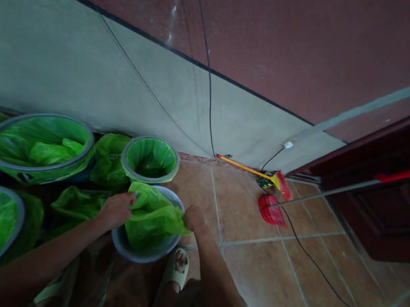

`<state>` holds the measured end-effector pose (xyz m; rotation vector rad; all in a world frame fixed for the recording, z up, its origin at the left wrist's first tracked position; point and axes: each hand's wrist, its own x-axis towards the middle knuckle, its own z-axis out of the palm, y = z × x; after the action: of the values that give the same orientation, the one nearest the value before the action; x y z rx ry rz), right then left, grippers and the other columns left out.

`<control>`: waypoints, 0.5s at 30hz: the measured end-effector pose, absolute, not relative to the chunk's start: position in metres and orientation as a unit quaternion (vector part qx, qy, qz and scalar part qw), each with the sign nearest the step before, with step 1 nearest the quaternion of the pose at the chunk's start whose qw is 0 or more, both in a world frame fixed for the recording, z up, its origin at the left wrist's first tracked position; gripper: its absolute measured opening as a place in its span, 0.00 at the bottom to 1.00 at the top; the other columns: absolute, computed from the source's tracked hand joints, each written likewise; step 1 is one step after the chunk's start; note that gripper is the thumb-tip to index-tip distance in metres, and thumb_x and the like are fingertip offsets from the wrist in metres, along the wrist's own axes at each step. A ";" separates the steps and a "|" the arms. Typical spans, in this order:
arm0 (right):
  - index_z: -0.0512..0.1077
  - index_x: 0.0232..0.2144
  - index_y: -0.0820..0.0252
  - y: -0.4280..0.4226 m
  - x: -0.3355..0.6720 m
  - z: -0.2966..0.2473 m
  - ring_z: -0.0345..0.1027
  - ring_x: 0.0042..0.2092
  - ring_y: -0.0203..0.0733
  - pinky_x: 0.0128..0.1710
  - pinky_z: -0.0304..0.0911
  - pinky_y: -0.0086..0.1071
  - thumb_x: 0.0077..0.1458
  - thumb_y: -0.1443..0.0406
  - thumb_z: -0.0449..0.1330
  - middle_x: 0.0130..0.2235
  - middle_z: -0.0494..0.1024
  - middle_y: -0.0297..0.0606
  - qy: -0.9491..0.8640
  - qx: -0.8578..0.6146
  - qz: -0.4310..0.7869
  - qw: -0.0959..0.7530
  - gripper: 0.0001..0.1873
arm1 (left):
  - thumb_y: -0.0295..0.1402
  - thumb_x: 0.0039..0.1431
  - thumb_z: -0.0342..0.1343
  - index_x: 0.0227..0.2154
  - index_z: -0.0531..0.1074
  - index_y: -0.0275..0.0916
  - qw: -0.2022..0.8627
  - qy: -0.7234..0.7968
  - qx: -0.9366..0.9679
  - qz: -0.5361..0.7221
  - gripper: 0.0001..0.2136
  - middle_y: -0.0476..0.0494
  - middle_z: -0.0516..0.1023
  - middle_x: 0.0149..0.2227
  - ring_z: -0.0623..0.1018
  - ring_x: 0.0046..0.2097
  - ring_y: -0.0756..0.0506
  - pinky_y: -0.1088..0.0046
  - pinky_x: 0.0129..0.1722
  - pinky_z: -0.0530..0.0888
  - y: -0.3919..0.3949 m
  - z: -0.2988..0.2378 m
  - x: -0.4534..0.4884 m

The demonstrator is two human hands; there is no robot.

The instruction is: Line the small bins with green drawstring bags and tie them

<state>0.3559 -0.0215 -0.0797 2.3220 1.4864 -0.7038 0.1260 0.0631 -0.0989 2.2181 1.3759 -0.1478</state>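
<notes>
A green plastic bag (157,213) is stretched between my two hands over a round grey bin (135,256) on the floor. My left hand (117,209) grips the bag's edge at the bin's left side, fingers closed. On the other side my right hand (195,220) is closed on the opposite edge, near the bin's right rim. The lower part of the bag hangs inside the bin, and the grey rim shows around it. Just behind stands a small lined bin (147,178) with a green bag folded over its rim.
Larger lined bins (37,167) stand at the left along the wall. Loose green bags (111,160) lie between them. On the tiles at right are a red dustpan (272,210), a broom (245,167) and a black cable (312,259). A dark door (385,211) is at far right.
</notes>
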 end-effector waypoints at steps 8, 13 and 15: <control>0.78 0.28 0.66 -0.045 0.382 -0.029 0.69 0.24 0.32 0.22 0.58 0.21 0.55 0.70 0.56 0.23 0.77 0.35 0.503 0.752 -0.425 -0.022 0.10 | 0.21 0.57 0.44 0.54 0.66 0.35 0.161 0.551 0.819 0.006 0.21 0.36 0.76 0.52 0.78 0.51 0.42 0.69 0.52 0.71 0.085 -0.080 0.112; 0.78 0.27 0.67 -0.061 0.396 -0.033 0.72 0.23 0.35 0.23 0.61 0.23 0.56 0.68 0.58 0.22 0.77 0.37 0.504 0.725 -0.462 0.083 0.10 | 0.24 0.60 0.45 0.66 0.52 0.31 0.121 0.576 0.805 0.074 0.29 0.32 0.70 0.57 0.76 0.53 0.39 0.66 0.55 0.71 0.096 -0.070 0.105; 0.79 0.29 0.67 -0.060 0.387 -0.044 0.75 0.25 0.39 0.24 0.64 0.24 0.54 0.67 0.60 0.25 0.80 0.40 0.508 0.717 -0.460 0.130 0.08 | 0.25 0.60 0.46 0.65 0.54 0.28 0.145 0.577 0.803 0.038 0.29 0.31 0.72 0.56 0.75 0.55 0.39 0.67 0.56 0.69 0.095 -0.075 0.106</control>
<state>0.3874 -0.0600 -0.0440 2.0831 1.4768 -1.3358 0.1062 0.0951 -0.0753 2.3130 1.6615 0.1084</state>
